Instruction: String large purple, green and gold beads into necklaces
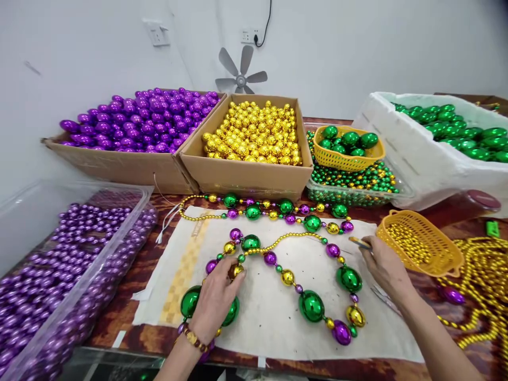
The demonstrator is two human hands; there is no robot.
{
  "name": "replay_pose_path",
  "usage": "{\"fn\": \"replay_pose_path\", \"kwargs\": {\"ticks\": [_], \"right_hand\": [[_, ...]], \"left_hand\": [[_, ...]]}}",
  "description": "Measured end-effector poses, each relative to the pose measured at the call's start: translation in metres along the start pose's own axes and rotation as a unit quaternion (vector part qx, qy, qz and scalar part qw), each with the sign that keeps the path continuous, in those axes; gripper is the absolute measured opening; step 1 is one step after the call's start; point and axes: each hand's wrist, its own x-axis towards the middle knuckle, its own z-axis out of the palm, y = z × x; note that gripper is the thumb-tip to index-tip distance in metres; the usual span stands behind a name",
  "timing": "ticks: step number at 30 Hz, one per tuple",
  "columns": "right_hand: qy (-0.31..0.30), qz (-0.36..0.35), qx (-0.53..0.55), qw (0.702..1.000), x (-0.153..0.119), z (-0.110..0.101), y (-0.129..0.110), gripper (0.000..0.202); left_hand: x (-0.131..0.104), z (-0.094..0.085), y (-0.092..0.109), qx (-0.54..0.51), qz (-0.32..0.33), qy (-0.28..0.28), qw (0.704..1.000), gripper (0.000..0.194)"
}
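On a white cloth [278, 317] lies a strand of purple, green and gold beads [311, 306], looping across the middle. My left hand [218, 293], with a beaded bracelet [194, 340] at its wrist, has its fingers closed around a gold bead of this strand; a green bead beneath is partly covered. To the right, my right hand [384, 264] grips a slim tool with a yellowish tip [356, 241], its exact kind unclear. A second bead strand [253, 211] stretches along the cloth's far edge.
Behind stand cardboard boxes of purple beads [135, 124] and gold beads [254, 132]. At left is a clear bin [138, 211] of purple beads. A yellow basket [440, 243], gold bead strings [482, 275] and a foam box [405, 153] occupy the right. A fan [240, 80] stands behind.
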Motion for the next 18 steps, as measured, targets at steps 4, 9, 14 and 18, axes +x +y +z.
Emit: {"fn": "replay_pose_path", "kwargs": {"ticks": [4, 9, 14, 18], "right_hand": [[-0.031, -0.094, 0.256, 0.962, 0.010, -0.036, -0.097, 0.021], [-0.173, -0.243, 0.409, 0.862, 0.024, -0.046, -0.221, 0.009], [-0.186, -0.263, 0.462, 0.827, 0.014, -0.027, -0.268, 0.001], [-0.100, -0.272, 0.438, 0.851, 0.000, -0.015, -0.284, 0.006]], "left_hand": [[-0.002, -0.008, 0.006, -0.090, 0.010, 0.018, 0.996, 0.020], [0.002, -0.030, 0.010, -0.243, -0.015, -0.015, 0.970, 0.020], [0.010, -0.049, 0.007, -0.362, -0.045, 0.002, 0.931, 0.016], [0.024, -0.052, 0.001, -0.448, -0.053, -0.011, 0.892, 0.015]]}}
